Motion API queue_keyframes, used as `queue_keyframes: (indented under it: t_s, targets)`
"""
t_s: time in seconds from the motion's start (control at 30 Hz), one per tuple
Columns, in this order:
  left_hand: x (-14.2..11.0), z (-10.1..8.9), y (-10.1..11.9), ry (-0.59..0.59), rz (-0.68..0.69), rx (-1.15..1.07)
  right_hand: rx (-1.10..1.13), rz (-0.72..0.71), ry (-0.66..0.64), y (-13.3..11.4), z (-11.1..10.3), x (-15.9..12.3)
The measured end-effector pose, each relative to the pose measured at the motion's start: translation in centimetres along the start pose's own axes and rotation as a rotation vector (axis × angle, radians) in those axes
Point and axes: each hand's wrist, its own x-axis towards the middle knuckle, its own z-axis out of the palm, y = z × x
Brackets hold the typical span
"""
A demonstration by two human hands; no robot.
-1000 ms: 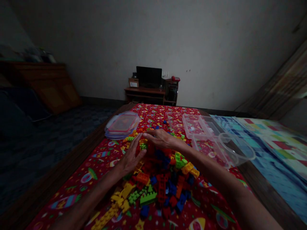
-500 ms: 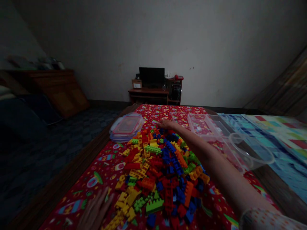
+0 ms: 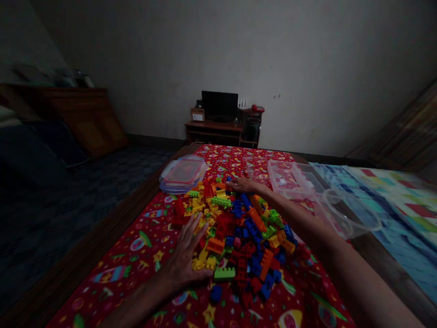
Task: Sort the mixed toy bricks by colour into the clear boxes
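A loose heap of toy building bricks (image 3: 225, 223) in red, blue, yellow, orange and green lies in the middle of the table. My left hand (image 3: 187, 257) rests against the near left side of the heap, fingers spread over yellow bricks (image 3: 204, 262), its thumb close to a green brick (image 3: 224, 274). Across the far edge of the pile stretches my right arm. My right hand (image 3: 243, 184) lies there with fingers extended leftward, next to small blue and red bricks; nothing shows held in it. Its fingertips are small and dim.
A patterned red cloth (image 3: 136, 269) covers the table. Stacked clear lids (image 3: 182, 175) sit at the far left. Clear plastic containers (image 3: 290, 180) and a round clear tub (image 3: 355, 214) stand on the right. Beyond are a bed (image 3: 392, 200) and a desk with a monitor (image 3: 219, 105).
My left hand has moved forward and right from the bare cloth onto the heap's left side, pushing yellow bricks inward. My right hand has come slightly nearer, onto the far edge of the pile.
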Motion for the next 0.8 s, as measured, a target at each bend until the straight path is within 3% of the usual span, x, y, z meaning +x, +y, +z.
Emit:
queue_keyframes:
  t_s: [0.3, 0.4, 0.6, 0.7, 0.8]
  targets:
    - [7.8, 1.1, 3.6, 0.150, 0.044, -0.001, 0.149, -0.124, 0.050, -1.1, -0.8, -5.5]
    - [10.8, 1.5, 4.7, 0.205, 0.022, -0.067, 0.208, -0.104, 0.065, -0.8, -1.0, -7.0]
    - [15.8, 2.6, 5.2, 0.244, -0.063, -0.206, 0.302, -0.049, 0.356, 0.5, -1.1, -8.9]
    - [16.6, 2.2, 4.3, 0.272, -0.070, -0.171, 0.243, 0.069, 0.451, 1.1, -1.1, -9.7]
    - [14.9, 0.1, 2.3, 0.339, -0.110, -0.117, 0.187, 0.090, 0.509, 1.2, -1.3, -12.3]
